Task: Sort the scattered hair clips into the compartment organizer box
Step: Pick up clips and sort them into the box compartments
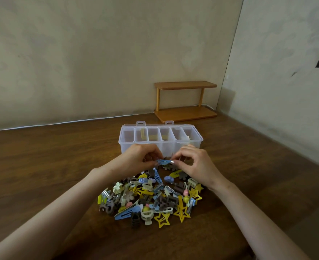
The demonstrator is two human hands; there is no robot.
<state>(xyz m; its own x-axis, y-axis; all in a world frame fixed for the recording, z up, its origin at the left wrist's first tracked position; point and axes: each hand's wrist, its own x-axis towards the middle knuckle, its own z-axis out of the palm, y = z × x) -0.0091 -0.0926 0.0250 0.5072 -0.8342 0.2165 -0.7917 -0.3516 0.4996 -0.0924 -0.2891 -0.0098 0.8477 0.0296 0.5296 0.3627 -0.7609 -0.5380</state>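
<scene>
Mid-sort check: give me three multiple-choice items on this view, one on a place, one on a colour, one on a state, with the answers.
1. The clip pile lies: A) on the table, nearer than the organizer box; B) inside it; C) behind it.
2. The clip pinched by left hand and right hand is: A) yellow; B) blue; C) brown.
3. The box is: A) latched shut; B) open; C) overturned.
Key: 1A, pile rests on wood; 2B, blue shows between the hands; 3B, compartments lie exposed.
</scene>
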